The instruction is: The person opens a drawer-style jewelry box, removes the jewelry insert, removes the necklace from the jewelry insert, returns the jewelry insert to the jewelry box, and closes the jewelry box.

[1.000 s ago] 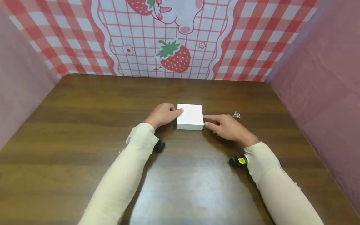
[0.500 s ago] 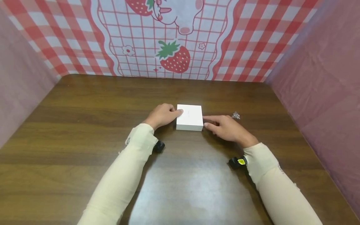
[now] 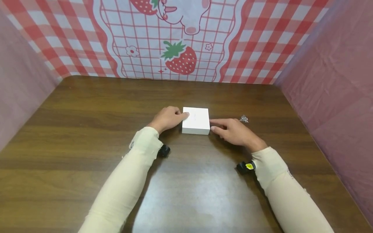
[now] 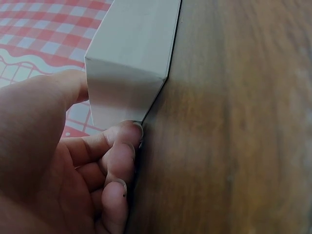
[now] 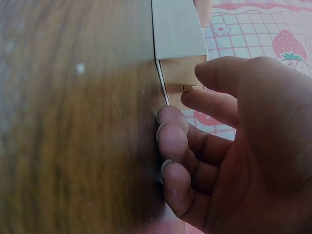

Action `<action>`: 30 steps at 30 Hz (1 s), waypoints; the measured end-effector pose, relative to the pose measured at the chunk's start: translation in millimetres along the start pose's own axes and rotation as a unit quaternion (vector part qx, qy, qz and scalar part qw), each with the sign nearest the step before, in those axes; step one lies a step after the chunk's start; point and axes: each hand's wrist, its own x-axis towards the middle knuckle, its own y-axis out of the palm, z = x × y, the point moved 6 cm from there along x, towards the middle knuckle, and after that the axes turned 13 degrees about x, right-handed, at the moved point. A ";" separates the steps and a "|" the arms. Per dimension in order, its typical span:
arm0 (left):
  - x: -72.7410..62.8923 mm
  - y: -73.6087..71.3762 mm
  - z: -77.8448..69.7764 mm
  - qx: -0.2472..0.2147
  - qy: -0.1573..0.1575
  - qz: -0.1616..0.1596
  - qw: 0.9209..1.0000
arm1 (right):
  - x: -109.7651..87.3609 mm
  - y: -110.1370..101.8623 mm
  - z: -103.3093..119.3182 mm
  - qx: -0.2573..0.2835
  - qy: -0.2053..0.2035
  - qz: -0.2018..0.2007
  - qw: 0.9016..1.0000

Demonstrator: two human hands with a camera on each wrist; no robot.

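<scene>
A small white box [image 3: 196,120] lies flat on the table between both hands. My left hand [image 3: 169,118] grips its left side: the thumb lies on the top face, and in the left wrist view the curled fingers [image 4: 122,156] meet the lower edge. My right hand [image 3: 233,131] is at the opposite side. In the right wrist view its index finger touches the box's end face [image 5: 175,73], beside a small dark mark. The thumb is near the upper edge, and the other fingers curl loosely beside the table surface.
A little cluster of silvery pieces [image 3: 244,119], too small to identify, lies on the wooden table [image 3: 116,97] just beyond the right hand. A red checked cloth with strawberries [image 3: 182,60] hangs behind the table. Pink cloth [image 3: 335,81] covers the sides.
</scene>
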 end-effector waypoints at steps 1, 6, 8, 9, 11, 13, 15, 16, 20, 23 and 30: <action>-0.2 -1.0 -0.2 0.000 0.000 -0.002 1.000 | 0.0 -0.3 0.4 0.000 -0.001 -0.001 1.000; -0.3 -3.3 -0.5 0.001 0.003 -0.005 1.000 | 0.4 -1.7 2.9 -0.001 -0.003 -0.003 1.000; -0.4 -4.2 -0.7 0.001 0.005 -0.006 1.000 | 0.8 -2.5 3.8 -0.003 -0.004 -0.004 1.000; -0.4 -4.8 -0.7 0.000 0.006 -0.008 1.000 | 1.1 -3.0 4.4 -0.003 -0.004 -0.005 1.000; -0.9 -6.6 -0.8 -0.004 0.008 -0.013 1.000 | 2.1 -4.1 5.6 -0.005 -0.005 -0.008 1.000; -1.3 -8.1 -0.2 -0.008 0.009 -0.019 1.000 | 2.5 -4.6 6.5 -0.005 -0.002 -0.008 1.000; -1.8 -8.4 1.2 -0.022 0.007 -0.022 0.999 | 2.5 -4.3 6.6 0.000 0.006 -0.004 1.000; -2.1 -8.2 2.3 -0.031 0.004 -0.023 0.999 | 2.3 -4.1 6.6 0.002 0.008 -0.002 1.000; -2.9 -6.4 8.7 -0.093 -0.016 -0.026 0.995 | 1.7 -3.6 4.8 0.019 0.011 0.006 1.000; -2.8 -6.1 10.6 -0.125 -0.021 -0.033 0.991 | 1.7 -4.7 3.8 0.023 0.006 0.004 1.000; -0.7 -6.1 6.3 -0.133 -0.004 -0.049 0.990 | -0.4 -7.7 0.7 0.019 0.010 0.000 1.000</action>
